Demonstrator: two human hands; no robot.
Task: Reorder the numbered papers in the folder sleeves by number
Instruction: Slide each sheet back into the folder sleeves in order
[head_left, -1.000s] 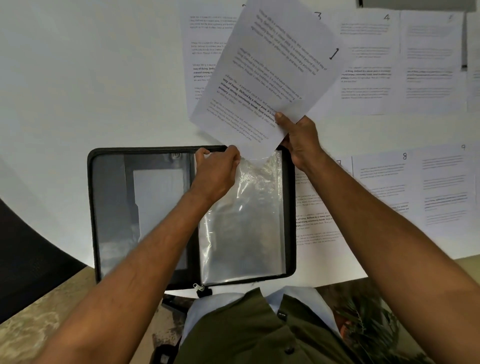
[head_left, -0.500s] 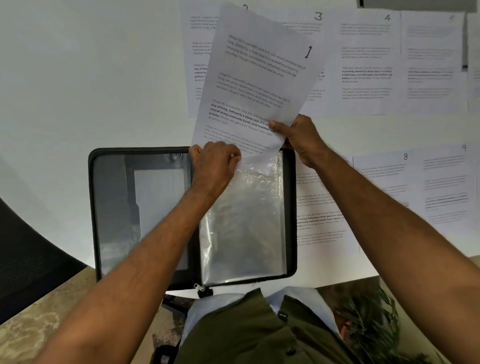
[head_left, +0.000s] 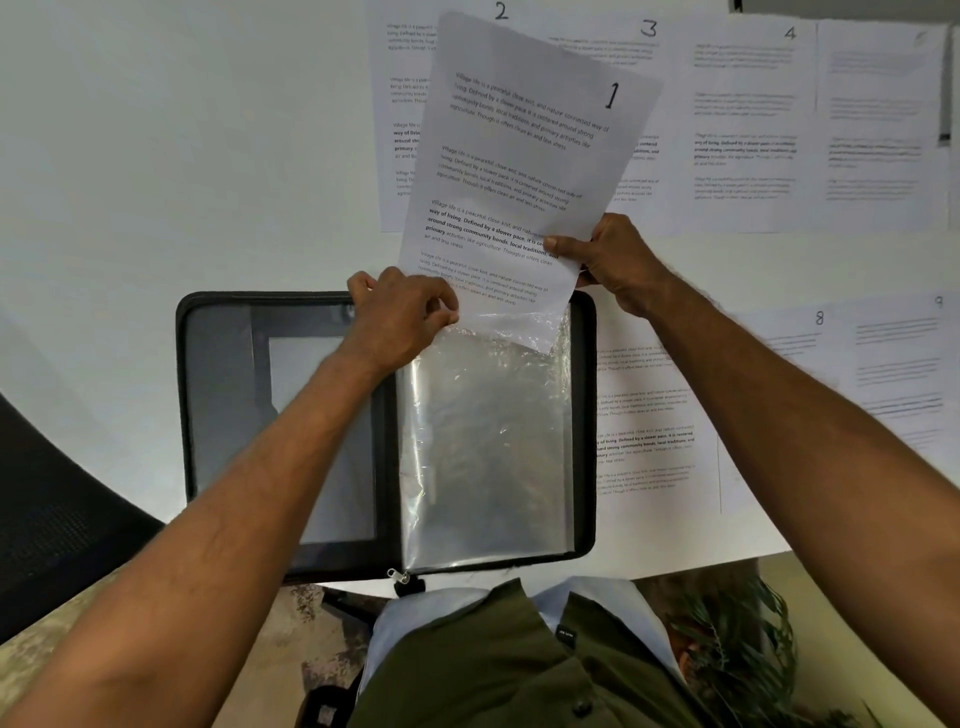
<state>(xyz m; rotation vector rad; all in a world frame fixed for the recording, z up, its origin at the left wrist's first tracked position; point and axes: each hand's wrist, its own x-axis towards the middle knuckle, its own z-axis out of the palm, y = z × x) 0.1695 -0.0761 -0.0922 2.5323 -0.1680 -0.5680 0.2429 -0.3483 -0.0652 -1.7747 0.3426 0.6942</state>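
A black zip folder (head_left: 223, 415) lies open on the white table, its clear plastic sleeve (head_left: 488, 447) on the right half. The paper numbered 1 (head_left: 519, 156) stands tilted above the sleeve, its lower edge inside the sleeve's top opening. My right hand (head_left: 613, 260) pinches that paper at its lower right edge. At the sleeve's upper left corner, my left hand (head_left: 400, 317) pinches the sleeve's top edge. Papers numbered 2 (head_left: 400, 104), 3 (head_left: 644, 171), 4 (head_left: 748, 130), 8 (head_left: 779, 395) and 9 (head_left: 904, 374) lie spread on the table.
More printed sheets lie to the right of the folder (head_left: 649, 426) and at the far right (head_left: 883, 124). A dark chair (head_left: 57, 519) sits at the lower left beyond the table's curved edge. Green leaves (head_left: 737, 644) show at the lower right.
The paper numbered 1 has swung from a strong rightward tilt to nearly upright and has slid down, so its lower edge now sits in the sleeve's opening. Both hands kept their holds.
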